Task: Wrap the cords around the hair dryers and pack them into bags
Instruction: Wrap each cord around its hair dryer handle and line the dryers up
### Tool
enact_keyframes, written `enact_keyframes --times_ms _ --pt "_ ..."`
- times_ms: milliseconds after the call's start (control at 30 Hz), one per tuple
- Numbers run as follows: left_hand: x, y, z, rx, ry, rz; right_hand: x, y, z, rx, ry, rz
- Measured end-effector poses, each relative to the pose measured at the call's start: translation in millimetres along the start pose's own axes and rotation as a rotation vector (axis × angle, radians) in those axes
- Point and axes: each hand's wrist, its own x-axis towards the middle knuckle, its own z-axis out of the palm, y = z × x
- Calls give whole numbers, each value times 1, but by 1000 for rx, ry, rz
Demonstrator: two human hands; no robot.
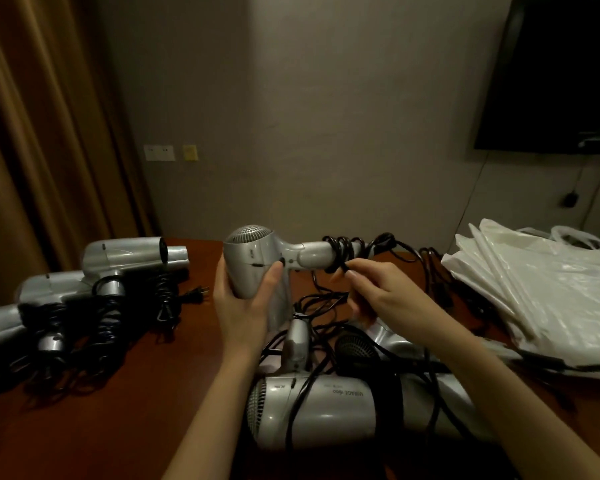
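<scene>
Black cord (pixel 342 252) tangle hides nearer dryers (pixel 312 407).

A silver hair dryer (pixel 253 261) was held up above the table, its body upright and its handle pointing to the right. A black cord (pixel 343 252) was wound in several loops around the end of that handle, and the rest of it hung down loose. Below it, more silver hair dryers (pixel 319 408) lay on their sides among tangled black cords. On the left, three wrapped hair dryers (pixel 84 285) lay in a row. White plastic bags (pixel 548 289) lay flat in a pile on the right.
</scene>
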Motion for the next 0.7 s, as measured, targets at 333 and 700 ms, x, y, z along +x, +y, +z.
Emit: enact_keyframes --times_ms 333,700 --pt "-1 -3 -1 -117 17 -173 2 7 -10 -264 -157 18" --pt "0 2 1 -286 -212 -472 -12 -1 -14 -222 -272 236"
